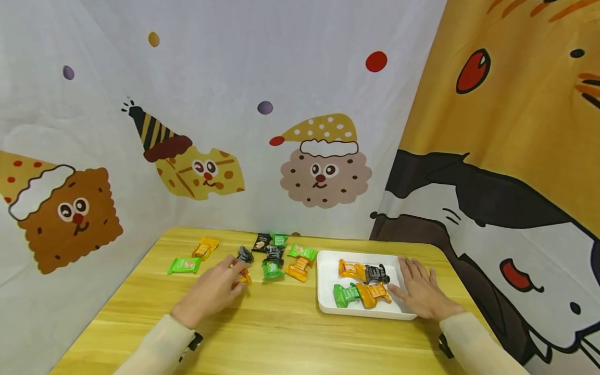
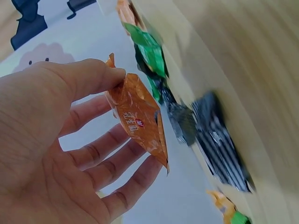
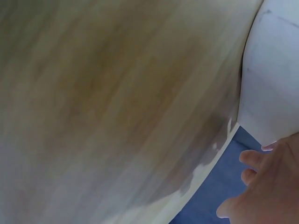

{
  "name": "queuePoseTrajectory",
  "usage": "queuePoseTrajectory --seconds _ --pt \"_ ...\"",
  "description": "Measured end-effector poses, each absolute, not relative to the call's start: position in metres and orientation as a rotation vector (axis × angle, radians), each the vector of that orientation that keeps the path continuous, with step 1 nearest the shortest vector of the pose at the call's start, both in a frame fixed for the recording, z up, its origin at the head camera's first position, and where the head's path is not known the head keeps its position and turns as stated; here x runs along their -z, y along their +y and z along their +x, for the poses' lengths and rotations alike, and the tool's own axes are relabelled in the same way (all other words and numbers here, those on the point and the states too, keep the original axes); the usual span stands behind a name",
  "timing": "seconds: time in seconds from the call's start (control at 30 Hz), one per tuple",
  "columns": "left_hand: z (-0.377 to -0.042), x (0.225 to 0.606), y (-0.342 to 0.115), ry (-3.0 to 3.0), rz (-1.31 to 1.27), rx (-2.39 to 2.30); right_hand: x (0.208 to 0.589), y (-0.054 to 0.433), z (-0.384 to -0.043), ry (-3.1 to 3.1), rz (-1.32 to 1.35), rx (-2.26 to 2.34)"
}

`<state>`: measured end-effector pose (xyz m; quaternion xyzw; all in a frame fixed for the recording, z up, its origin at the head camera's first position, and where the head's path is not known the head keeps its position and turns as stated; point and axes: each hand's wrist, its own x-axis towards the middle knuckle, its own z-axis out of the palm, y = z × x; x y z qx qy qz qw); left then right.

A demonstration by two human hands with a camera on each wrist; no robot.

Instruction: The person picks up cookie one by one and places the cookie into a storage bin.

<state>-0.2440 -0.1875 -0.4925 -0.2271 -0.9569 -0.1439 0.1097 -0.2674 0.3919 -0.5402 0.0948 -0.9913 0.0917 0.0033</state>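
While pinching an orange sweet (image 2: 138,121) by one end, at risk of a slip

Holding the sweet at the fingertips of the left hand (image 1: 213,287), with thumb pressed on the narrow end of the wrapper and at least one finger behind; apparently raised off the table (image 1: 281,328), though hard to tell how far. Resting the right hand (image 1: 419,289) over the end of a white tray (image 1: 328,268) farther from the left hand, with fingers fairly straight and no sweet in grasp. Just beyond the left fingertips, a black sweet (image 1: 245,255); to the right of that hand, a loose huddle of sweets (image 1: 275,253); off to its left, a second orange sweet (image 1: 205,249) and a green sweet (image 1: 184,265). Just left of the right fingers, inside the tray, four wrapped sweets (image 1: 373,295): two orange, one black, one green.

Most likely trouble, as a judgement: losing the pinched sweet, if held only by that thin, slick-looking end and turned sharply. Also possible: brushing aside the black sweet near the fingertips, or scattering the huddle, if swung low to the right. Under the right hand, a different worry: tipping or sliding the tray, if pressed hard at that one end, and so jostling the four inside.
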Motion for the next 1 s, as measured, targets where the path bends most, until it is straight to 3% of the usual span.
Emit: queuePoseTrajectory --seconds 1.0 --pt "-0.266 0.489 -0.089 -2.744 -0.916 0.408 0.542 0.392 -0.274 -3.116 0.337 -0.326"
